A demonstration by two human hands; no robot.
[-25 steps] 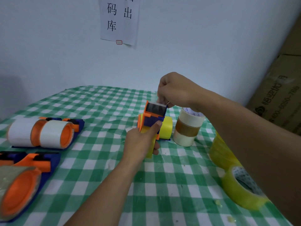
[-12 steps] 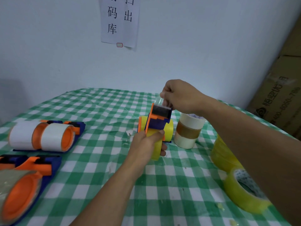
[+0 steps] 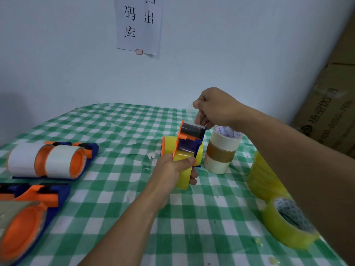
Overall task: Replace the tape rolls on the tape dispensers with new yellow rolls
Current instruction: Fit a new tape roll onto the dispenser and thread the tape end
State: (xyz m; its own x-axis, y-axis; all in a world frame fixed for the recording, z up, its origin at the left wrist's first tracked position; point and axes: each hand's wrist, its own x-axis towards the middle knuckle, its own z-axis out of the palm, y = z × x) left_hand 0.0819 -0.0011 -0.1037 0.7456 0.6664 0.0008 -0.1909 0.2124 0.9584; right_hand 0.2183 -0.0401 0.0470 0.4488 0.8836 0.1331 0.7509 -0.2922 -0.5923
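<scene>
Head view: the orange-and-blue plastic tape dispenser [image 3: 190, 138] is held just above the green-and-white checked worktop [image 3: 192, 217], near its centre, with a yellow tape roll [image 3: 183, 170] seated in its frame.

**Hand state**
- The left hand [image 3: 172, 170] grips the yellow tape roll and the lower frame, fingers curled round them and thumb across the top.
- The right hand [image 3: 216, 110] is closed above the serrated cutter blade [image 3: 197, 125] and pinches the free end of the tape [image 3: 190, 112]. The film is nearly transparent and hard to see.

**Handling characteristics (judged)**
- The dispenser is probably light and rigid. Support it by the roll flanks or the frame body.
- Keep fingers off the serrated cutter blade.
- The tape is thin, limp and adhesive. It may fold onto itself or stick to skin, so pinch it at the very end and keep it taut and square to the blade.

**Surroundings**
- A stack of cream and brown tape rolls [image 3: 221, 150] stands just right of the dispenser.
- Spare yellow rolls [image 3: 288, 229] lie at the right edge.
- Two dispensers loaded with white rolls [image 3: 48, 162] and one dispenser with a cloudy roll [image 3: 25, 225] lie at the left, apparently awaiting replacement.
</scene>
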